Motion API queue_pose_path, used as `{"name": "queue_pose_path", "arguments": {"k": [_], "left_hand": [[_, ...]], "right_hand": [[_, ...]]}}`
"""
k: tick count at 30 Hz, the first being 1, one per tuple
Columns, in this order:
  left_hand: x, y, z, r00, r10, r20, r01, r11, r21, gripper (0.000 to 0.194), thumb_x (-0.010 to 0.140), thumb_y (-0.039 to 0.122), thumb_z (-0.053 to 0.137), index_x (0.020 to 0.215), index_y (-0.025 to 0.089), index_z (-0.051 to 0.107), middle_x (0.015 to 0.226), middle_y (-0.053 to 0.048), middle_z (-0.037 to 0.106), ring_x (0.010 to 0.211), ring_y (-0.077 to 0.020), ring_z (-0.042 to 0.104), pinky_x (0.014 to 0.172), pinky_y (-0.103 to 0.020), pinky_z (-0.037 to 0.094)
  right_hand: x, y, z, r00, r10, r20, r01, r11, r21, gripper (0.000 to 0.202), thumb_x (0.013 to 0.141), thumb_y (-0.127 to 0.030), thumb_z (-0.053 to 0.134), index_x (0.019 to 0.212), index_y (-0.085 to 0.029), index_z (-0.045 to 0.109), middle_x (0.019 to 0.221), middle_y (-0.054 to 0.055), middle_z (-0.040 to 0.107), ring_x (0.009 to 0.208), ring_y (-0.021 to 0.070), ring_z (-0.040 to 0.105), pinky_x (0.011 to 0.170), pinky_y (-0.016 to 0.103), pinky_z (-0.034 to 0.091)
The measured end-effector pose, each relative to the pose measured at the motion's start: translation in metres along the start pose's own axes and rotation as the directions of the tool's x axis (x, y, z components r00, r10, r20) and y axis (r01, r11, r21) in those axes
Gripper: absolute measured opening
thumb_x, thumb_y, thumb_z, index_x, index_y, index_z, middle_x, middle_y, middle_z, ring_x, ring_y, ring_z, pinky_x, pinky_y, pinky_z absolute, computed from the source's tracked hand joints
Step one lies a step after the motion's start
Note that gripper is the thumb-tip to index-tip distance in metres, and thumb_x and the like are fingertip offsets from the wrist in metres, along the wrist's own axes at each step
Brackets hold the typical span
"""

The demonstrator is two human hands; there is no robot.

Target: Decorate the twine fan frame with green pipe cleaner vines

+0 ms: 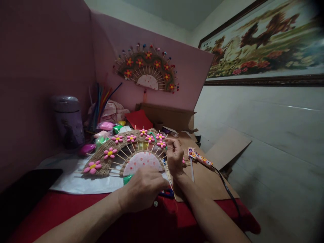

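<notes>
A fan-shaped craft piece point(118, 162), wound with brown twine over thin sticks, lies across the table. Pink clay flowers with yellow centres dot its band, and a dotted white half-circle point(143, 162) fills its middle. My right hand point(175, 156) is at the right part of the band, fingers curled closed; what they hold cannot be made out. A thin green strand point(152, 136) runs along the band close by. My left hand point(146, 187) is closed in front of the half-circle, its grip hidden. Partly behind it show blue scissor handles point(167, 193) and a green piece point(127, 179).
A patterned glue gun point(199, 158) with a black cord rests on cardboard point(210, 182) at right. Packs of coloured clay point(105, 126), pipe cleaners point(101, 104) and a purple tumbler point(68, 123) stand at back left. A similar fan point(148, 69) hangs on the pink board.
</notes>
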State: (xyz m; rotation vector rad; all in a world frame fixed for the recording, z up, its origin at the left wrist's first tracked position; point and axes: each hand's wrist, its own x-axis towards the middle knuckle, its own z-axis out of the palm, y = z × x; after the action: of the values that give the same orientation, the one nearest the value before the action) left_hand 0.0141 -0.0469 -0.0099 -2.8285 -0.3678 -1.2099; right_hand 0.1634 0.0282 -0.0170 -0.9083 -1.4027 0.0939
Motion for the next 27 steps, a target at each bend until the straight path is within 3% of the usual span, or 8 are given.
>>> {"name": "queue_pose_path", "arguments": {"k": [2,7,10,12,16,20,24,27], "left_hand": [[0.005,0.010,0.001,0.996,0.091,0.012,-0.091,0.996,-0.013,0.019,0.080,0.005,0.043,0.083,0.014,0.059,0.061,-0.003,0.058,0.056,-0.0147,0.049,0.053,-0.030,0.036],[0.006,0.036,0.014,0.945,0.321,0.066,-0.323,0.946,0.032,0.016,0.084,0.017,0.051,0.071,0.016,0.059,0.056,-0.002,0.052,0.058,-0.0152,0.047,0.048,-0.031,0.035],[-0.002,0.043,0.027,0.897,0.420,0.138,-0.425,0.905,0.008,0.022,0.084,0.021,0.058,0.061,0.017,0.058,0.062,-0.002,0.055,0.060,-0.0118,0.046,0.055,-0.026,0.043],[-0.006,0.043,0.033,0.879,0.457,0.131,-0.462,0.887,0.004,0.027,0.082,0.021,0.061,0.056,0.018,0.055,0.072,-0.004,0.059,0.061,-0.0103,0.045,0.060,-0.023,0.045],[-0.002,0.041,0.032,0.887,0.455,0.077,-0.459,0.888,0.031,0.023,0.077,0.022,0.067,0.059,0.017,0.054,0.063,-0.001,0.054,0.061,-0.0124,0.044,0.059,-0.027,0.043],[0.010,0.036,0.025,0.909,0.415,-0.038,-0.411,0.908,0.082,0.032,0.078,0.028,0.066,0.055,0.016,0.048,0.049,0.002,0.041,0.056,-0.0140,0.040,0.053,-0.031,0.033],[0.010,0.029,0.025,0.937,0.326,-0.123,-0.312,0.943,0.119,0.036,0.082,0.028,0.061,0.053,0.016,0.045,0.049,0.001,0.042,0.053,-0.0130,0.036,0.052,-0.030,0.027],[0.007,0.025,0.024,0.946,0.292,-0.142,-0.275,0.953,0.130,0.034,0.082,0.025,0.060,0.053,0.016,0.045,0.049,0.001,0.044,0.054,-0.0133,0.036,0.053,-0.031,0.025]], "right_hand": [[-0.001,-0.001,0.001,0.998,0.033,0.046,-0.034,0.999,0.017,0.025,0.091,-0.034,0.045,0.088,-0.017,0.063,0.082,0.004,0.065,0.073,0.0153,0.060,0.067,0.027,0.046],[0.000,0.001,0.003,0.987,0.034,0.154,-0.038,0.999,0.023,0.026,0.091,-0.025,0.042,0.106,-0.021,0.063,0.092,0.004,0.067,0.076,0.0151,0.061,0.070,0.028,0.047],[-0.002,0.001,0.003,0.980,0.042,0.193,-0.050,0.998,0.037,0.026,0.091,-0.026,0.040,0.104,-0.020,0.063,0.094,0.004,0.067,0.078,0.0148,0.061,0.069,0.026,0.046],[-0.004,0.001,0.003,0.971,0.042,0.236,-0.049,0.999,0.023,0.024,0.091,-0.030,0.043,0.097,-0.019,0.063,0.085,0.002,0.066,0.071,0.0133,0.059,0.064,0.024,0.043],[-0.003,0.003,0.005,0.964,0.079,0.254,-0.048,0.991,-0.127,0.025,0.087,-0.038,0.052,0.078,-0.018,0.064,0.062,-0.003,0.058,0.057,0.0110,0.050,0.056,0.022,0.036],[0.019,0.003,0.007,0.951,0.164,0.262,-0.075,0.945,-0.320,0.024,0.089,-0.033,0.046,0.091,-0.020,0.066,0.074,-0.001,0.064,0.068,0.0129,0.057,0.063,0.022,0.038],[0.047,0.002,0.012,0.861,0.133,0.490,0.176,0.827,-0.534,0.032,0.088,-0.023,0.043,0.108,-0.028,0.066,0.094,0.004,0.060,0.084,0.0158,0.057,0.068,0.023,0.038],[0.058,0.004,0.019,0.810,0.169,0.561,0.275,0.737,-0.618,0.037,0.089,-0.023,0.041,0.118,-0.032,0.062,0.095,0.005,0.055,0.086,0.0165,0.054,0.068,0.023,0.036]]}}
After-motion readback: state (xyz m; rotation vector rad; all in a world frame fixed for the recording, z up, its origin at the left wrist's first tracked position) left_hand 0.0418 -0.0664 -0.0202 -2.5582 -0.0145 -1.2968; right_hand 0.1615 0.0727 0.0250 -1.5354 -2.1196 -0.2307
